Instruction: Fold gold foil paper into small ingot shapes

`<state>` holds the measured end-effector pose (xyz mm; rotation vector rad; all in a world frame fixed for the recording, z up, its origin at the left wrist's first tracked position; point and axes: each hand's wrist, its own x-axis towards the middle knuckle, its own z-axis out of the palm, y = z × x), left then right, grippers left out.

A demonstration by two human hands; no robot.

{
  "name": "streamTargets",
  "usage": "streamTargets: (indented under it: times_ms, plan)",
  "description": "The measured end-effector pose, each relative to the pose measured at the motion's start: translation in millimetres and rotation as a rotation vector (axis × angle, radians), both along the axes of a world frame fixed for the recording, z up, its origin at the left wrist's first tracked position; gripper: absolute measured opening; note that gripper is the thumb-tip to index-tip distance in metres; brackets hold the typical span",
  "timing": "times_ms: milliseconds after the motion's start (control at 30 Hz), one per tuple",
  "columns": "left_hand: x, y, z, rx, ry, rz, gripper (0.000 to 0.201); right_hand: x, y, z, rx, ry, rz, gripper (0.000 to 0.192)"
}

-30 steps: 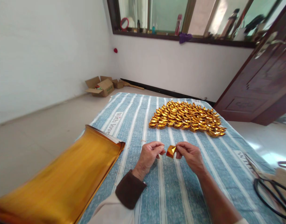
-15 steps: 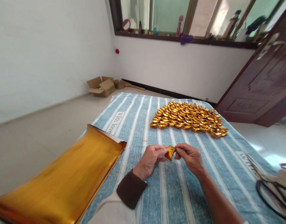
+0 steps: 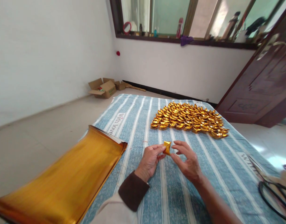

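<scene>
My left hand (image 3: 151, 158) pinches a small folded gold foil piece (image 3: 167, 147) between thumb and fingers, above the blue striped cloth (image 3: 178, 189). My right hand (image 3: 187, 159) is just to the right of the piece with fingers spread, its fingertips close beside it; whether they touch it I cannot tell. Beyond my hands, a large patch of several finished gold foil ingots (image 3: 189, 118) lies in rows on the cloth. A thick stack of gold foil sheets (image 3: 63, 182) lies to my left, partly over the cloth's edge.
Black-handled scissors (image 3: 271, 191) lie at the cloth's right edge. Open cardboard boxes (image 3: 103, 87) sit on the floor by the far wall. A dark wooden door (image 3: 262, 81) stands open at right. The window sill (image 3: 185, 39) holds bottles and small items.
The right hand has let go of the foil piece and spread its fingers; the left hand now holds the piece alone, turned more upright.
</scene>
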<state>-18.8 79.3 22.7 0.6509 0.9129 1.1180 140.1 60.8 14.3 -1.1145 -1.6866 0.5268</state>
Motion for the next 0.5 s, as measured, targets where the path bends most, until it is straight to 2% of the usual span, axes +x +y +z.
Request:
streamTargets:
  times_ms: [200, 500]
  plan:
    - [2.3, 0.3, 0.0, -0.007, -0.030, 0.022, 0.026, -10.9, -3.0, -9.7, 0.141, -0.117, -0.082, 0.026]
    - [2.3, -0.7, 1.0, -0.005, -0.070, 0.015, 0.024, -10.9, -0.7, -11.6, 0.173, -0.173, -0.081, 0.026]
